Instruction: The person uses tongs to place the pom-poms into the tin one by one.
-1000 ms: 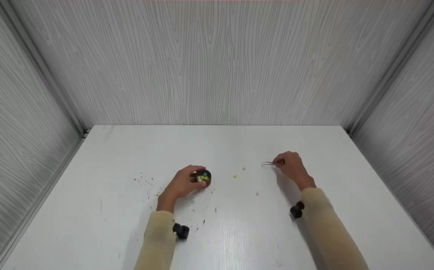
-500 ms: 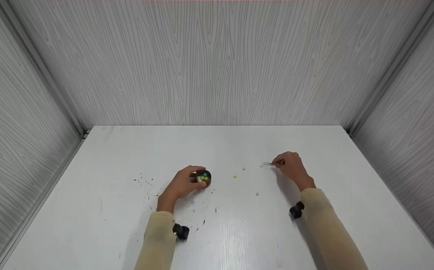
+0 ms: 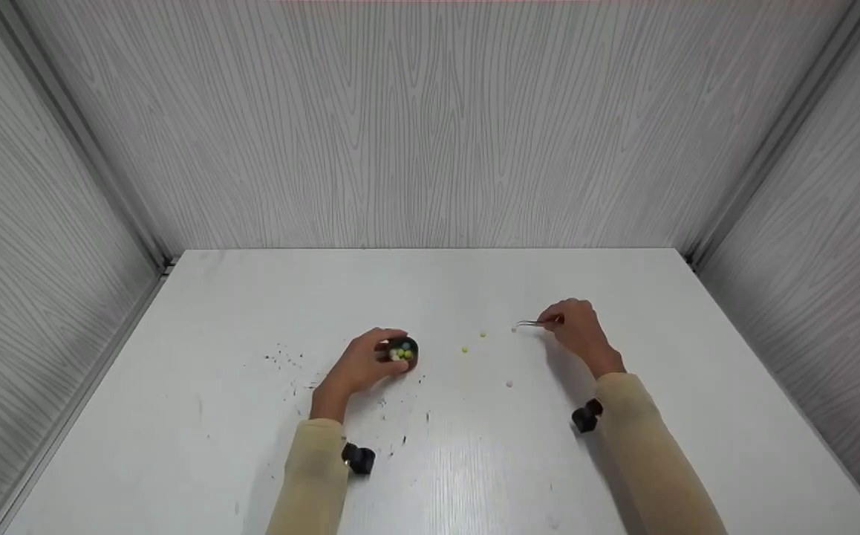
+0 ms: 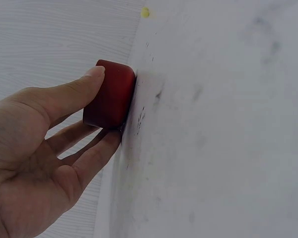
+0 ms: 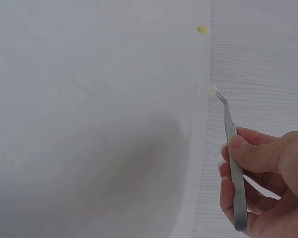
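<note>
I am in the middle of carrying one small pale bead (image 5: 211,89) with the tweezers (image 5: 233,153): my right hand (image 3: 577,327) pinches the tweezers between thumb and fingers (image 5: 243,148), and the bead sits at their tips, lifted just above the tabletop (image 3: 623,461) on the right side. My left hand (image 3: 359,364) is curled around the small round cup (image 3: 402,349), thumb on one side and fingers on the other, keeping it upright on the tabletop, left of the middle. In the head view the cup looks dark, in the left wrist view its wall (image 4: 109,94) looks red. Inside it I see several small beads, yellow-green, white and one bluish; I cannot count them exactly. I judge the next move is to bring the bead leftward over the cup's opening and only then relax the pinch, keeping steady pressure on the way, because such a round bead can easily jump out of the tips. Between my hands two yellow beads (image 3: 465,349) lie loose on the tabletop, and one white bead (image 3: 509,384) lies nearer to me.
</note>
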{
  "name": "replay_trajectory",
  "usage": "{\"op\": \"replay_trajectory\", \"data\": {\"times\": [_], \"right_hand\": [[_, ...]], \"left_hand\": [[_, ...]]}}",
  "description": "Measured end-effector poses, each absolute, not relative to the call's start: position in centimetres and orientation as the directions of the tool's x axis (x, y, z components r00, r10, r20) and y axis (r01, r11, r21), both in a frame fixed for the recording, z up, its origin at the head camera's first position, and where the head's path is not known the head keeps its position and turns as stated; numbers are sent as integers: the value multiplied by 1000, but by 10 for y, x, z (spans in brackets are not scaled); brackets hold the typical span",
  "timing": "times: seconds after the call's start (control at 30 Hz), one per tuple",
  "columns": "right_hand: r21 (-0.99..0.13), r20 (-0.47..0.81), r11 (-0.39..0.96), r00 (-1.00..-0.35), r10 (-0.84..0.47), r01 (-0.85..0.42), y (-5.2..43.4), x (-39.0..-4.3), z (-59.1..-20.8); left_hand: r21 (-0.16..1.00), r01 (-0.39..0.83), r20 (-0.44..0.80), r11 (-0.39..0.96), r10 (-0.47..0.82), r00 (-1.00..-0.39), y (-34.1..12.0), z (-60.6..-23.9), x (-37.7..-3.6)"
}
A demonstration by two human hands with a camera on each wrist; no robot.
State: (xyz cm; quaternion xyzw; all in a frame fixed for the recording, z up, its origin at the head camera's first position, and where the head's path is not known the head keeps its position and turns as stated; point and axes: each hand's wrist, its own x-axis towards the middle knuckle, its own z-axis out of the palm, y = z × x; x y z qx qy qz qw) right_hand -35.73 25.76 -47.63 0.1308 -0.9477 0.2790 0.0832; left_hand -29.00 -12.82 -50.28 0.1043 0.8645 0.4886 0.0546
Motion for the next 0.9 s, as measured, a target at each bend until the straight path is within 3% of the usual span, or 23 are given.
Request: {"op": "replay_trajectory", "data": {"times": [0.9], "right_hand": [[-535,327,727,-899,-291,-430,231,-349,-457]], "left_hand": [[869,117,2,481,231,-973,-128,-503,-292]]}}
